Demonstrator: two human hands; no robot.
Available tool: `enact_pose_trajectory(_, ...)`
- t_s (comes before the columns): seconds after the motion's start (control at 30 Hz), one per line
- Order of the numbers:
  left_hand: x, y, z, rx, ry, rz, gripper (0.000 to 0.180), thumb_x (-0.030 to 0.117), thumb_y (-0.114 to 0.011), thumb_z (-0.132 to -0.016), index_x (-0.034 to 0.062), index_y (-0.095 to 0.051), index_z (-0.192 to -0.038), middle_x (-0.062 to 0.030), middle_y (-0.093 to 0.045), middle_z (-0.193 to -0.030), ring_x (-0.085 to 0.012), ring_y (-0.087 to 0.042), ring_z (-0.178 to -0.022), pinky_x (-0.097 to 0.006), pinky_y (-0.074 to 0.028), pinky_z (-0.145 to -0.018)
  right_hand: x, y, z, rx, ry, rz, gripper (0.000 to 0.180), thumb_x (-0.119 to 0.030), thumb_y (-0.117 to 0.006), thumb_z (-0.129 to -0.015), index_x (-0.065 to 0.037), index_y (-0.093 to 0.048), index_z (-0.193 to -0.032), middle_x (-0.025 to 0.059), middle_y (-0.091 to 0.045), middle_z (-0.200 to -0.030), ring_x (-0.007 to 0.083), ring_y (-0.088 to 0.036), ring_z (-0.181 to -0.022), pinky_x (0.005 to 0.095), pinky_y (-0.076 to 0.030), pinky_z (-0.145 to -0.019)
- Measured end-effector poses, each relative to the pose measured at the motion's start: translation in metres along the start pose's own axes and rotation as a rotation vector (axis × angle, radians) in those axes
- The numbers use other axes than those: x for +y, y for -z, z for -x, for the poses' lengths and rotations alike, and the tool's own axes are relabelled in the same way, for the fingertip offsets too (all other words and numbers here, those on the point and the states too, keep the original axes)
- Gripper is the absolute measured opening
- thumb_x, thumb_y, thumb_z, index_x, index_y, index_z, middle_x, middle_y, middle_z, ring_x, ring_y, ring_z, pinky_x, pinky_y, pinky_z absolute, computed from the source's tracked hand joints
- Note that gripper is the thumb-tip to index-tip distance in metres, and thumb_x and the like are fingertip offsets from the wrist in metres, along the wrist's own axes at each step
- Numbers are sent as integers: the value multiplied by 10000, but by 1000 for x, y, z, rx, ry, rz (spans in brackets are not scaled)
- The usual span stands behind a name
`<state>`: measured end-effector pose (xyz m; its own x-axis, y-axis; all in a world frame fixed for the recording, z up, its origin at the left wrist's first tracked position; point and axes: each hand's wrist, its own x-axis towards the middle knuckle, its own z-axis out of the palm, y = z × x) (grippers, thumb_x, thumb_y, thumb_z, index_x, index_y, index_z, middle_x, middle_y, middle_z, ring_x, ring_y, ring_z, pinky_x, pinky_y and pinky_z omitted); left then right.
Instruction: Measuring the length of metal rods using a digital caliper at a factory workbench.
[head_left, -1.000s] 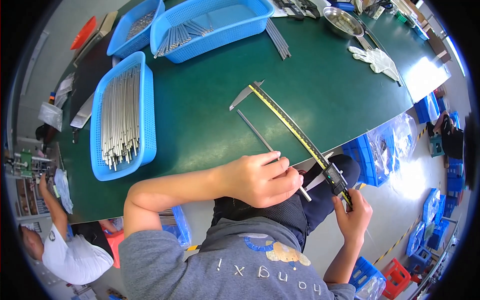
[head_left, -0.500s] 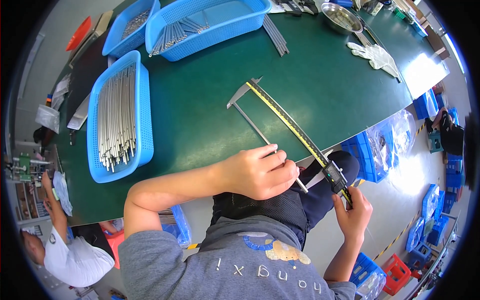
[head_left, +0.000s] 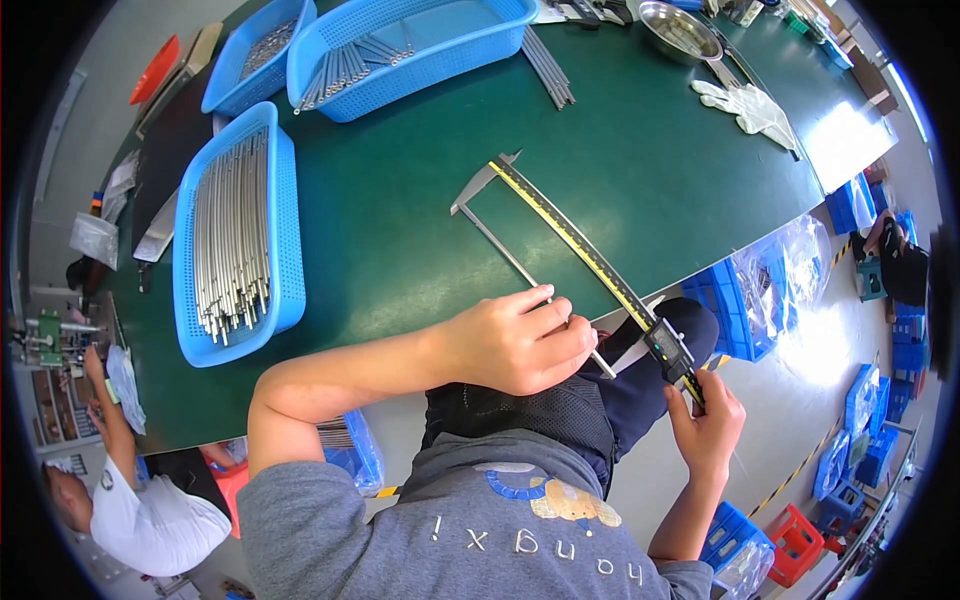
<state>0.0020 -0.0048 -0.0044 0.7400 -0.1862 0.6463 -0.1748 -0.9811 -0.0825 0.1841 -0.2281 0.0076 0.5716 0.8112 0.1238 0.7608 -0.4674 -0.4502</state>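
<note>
On the green surface (head_left: pixel 400 220), your left hand (head_left: pixel 515 340) fingers grip a thin metal rod (head_left: pixel 500 250) while your right hand (head_left: pixel 705 425) fingers clasp the long digital caliper (head_left: pixel 590 255).

Bare green table (head_left: pixel 400 220) between blue basket (head_left: pixel 236 240) and caliper (head_left: pixel 590 255) — open passage.

Small grey display on the caliper's black slider (head_left: pixel 668 347), clear plastic bags (head_left: pixel 790 262) over blue crates, right of table

A factory workshop: a green workbench (head_left: pixel 400 220) bearing blue baskets (head_left: pixel 190 300) of metal rods (head_left: pixel 232 235), stacked plastic crates (head_left: pixel 890 400) beyond its right edge.
</note>
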Motion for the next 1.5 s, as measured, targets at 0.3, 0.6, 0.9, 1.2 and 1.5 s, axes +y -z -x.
enact_pose_trajectory(0.3, 0, -6, -4, 27, -10, 18, 111, 148, -660, -758, 40, -635, -749, -40, -536, -815, -191, -547, -740, -369, -551, -702, -1, 0, -1, -7, 13, -7, 323, -256, -775, -711, -37, -607, -881, 89, -583, -636, 202, -535, -474, 301, -416, -467)
enact_pose_trajectory(0.6, 1, -6, -2, 7, 7, 6, 120, 153, -657, -760, 37, -631, -749, -42, -529, -810, -193, -545, -741, -377, -553, -710, -2, 0, -2, 1, 14, -23, 318, -251, -773, -712, -37, -606, -877, 89, -584, -638, 203, -531, -473, 301, -414, -467)
enact_pose_trajectory(0.9, -2, -5, 0, -115, 41, 59, 234, 148, -654, -697, 76, -688, -918, -43, -615, -914, -200, -620, -864, -365, -558, -772, -5, 3, 0, -7, -26, 2, 302, -243, -778, -706, -47, -611, -865, 88, -584, -645, 204, -534, -475, 299, -423, -468)
enact_pose_trajectory(1.2, -7, 2, -5, -156, 120, 107, 222, 109, -642, -700, 27, -678, -903, -54, -603, -867, -208, -605, -861, -358, -553, -768, -8, 3, -3, -6, 40, -50, 297, -240, -771, -704, -60, -617, -884, 54, -578, -650, 180, -561, -501, 287, -424, -470)
enact_pose_trajectory(1.5, -5, 4, -6, -190, 137, 116, 223, 100, -645, -699, 34, -679, -909, -60, -602, -872, -211, -604, -867, -362, -550, -777, -9, 0, -1, 30, 56, 75, 257, -262, -748, -718, -69, -600, -802, 46, -581, -637, 225, -562, -501, 315, -416, -450)
